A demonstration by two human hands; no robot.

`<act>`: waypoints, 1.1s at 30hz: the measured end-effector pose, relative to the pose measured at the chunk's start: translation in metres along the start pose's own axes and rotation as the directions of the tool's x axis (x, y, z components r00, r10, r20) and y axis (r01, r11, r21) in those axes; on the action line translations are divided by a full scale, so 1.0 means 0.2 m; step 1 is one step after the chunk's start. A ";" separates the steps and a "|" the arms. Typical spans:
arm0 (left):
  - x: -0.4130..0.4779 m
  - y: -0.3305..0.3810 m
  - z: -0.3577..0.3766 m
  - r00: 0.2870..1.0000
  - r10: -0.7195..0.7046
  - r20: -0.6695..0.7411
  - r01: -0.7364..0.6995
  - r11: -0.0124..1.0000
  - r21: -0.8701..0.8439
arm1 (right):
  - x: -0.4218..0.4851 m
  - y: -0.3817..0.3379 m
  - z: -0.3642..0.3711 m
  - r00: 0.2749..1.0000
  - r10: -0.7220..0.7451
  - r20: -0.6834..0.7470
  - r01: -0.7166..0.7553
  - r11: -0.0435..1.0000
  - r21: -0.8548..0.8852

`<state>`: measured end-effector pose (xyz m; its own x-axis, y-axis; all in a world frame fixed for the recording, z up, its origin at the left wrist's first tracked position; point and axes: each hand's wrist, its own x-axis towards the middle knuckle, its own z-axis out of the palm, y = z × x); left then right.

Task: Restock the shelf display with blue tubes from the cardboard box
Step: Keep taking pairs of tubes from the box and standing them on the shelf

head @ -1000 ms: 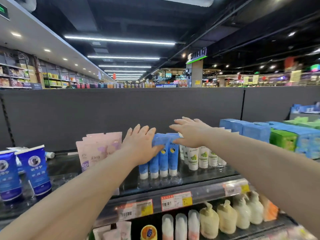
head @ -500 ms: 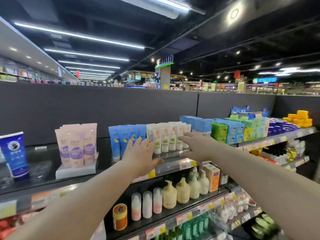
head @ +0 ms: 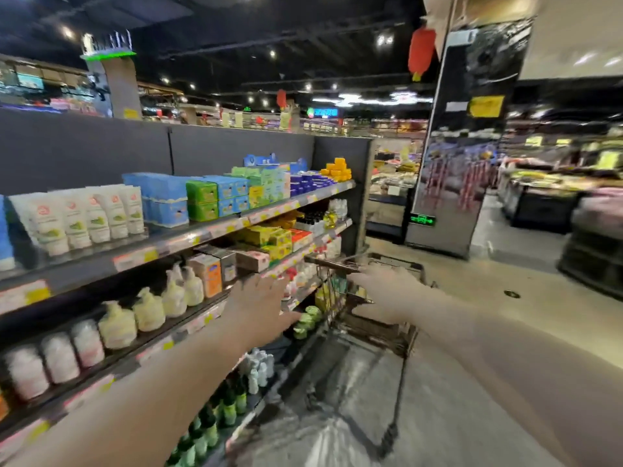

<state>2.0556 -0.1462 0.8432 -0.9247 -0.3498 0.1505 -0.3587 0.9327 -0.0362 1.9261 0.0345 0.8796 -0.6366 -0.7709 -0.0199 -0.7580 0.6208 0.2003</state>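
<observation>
Fetch step, likely: left hand (head: 261,308) and right hand (head: 387,294) stretch toward the dark wire shopping cart (head: 381,332), each grip spread open and empty. Blue plastic tubes (head: 4,230) stand far left on the top grey shelf (head: 168,244). Cardboard box unseen, so next comes finding it.

Left hand (head: 259,306): bare, outline smeared by motion blur, no fine detail readable. Right hand (head: 387,293): bare, equally soft-edged. Left forearm (head: 151,392): bare skin right down to the bottom-left frame edge. Right forearm (head: 505,342): bare to the right edge, swelling broad near the lens under wide-angle distortion. Wrists too blurred to read any marks.
</observation>
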 end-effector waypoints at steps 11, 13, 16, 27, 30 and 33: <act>0.25 0.91 0.16 0.945 0.312 0.099 -0.308 0.950 -0.054 | -0.51 0.72 0.35 0.942 0.324 0.086 -0.332 0.937 0.112; 0.34 1.04 0.21 0.926 0.360 0.115 -0.357 0.933 -0.051 | -0.54 0.82 0.39 0.924 0.361 0.129 -0.376 0.918 0.123; 0.51 1.24 0.29 0.899 0.427 0.096 -0.424 0.904 -0.058 | -0.54 1.00 0.47 0.900 0.403 0.164 -0.420 0.903 0.085; 1.44 1.85 0.49 0.834 0.545 0.085 -0.539 0.838 -0.088 | -0.16 1.83 0.69 0.840 0.496 0.219 -0.518 0.854 0.053; 1.64 2.00 0.56 0.819 0.564 0.109 -0.561 0.826 -0.056 | -0.06 2.04 0.80 0.831 0.501 0.242 -0.529 0.847 0.061; 1.82 2.16 0.65 0.800 0.585 0.132 -0.585 0.810 -0.043 | 0.03 2.26 0.91 0.824 0.506 0.257 -0.537 0.841 0.068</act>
<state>1.5474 0.1174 0.7538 -0.9667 0.2539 -0.0307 0.2555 0.9639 -0.0753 1.5534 0.3364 0.7912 -0.9442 -0.2844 -0.1663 -0.3048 0.9457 0.1129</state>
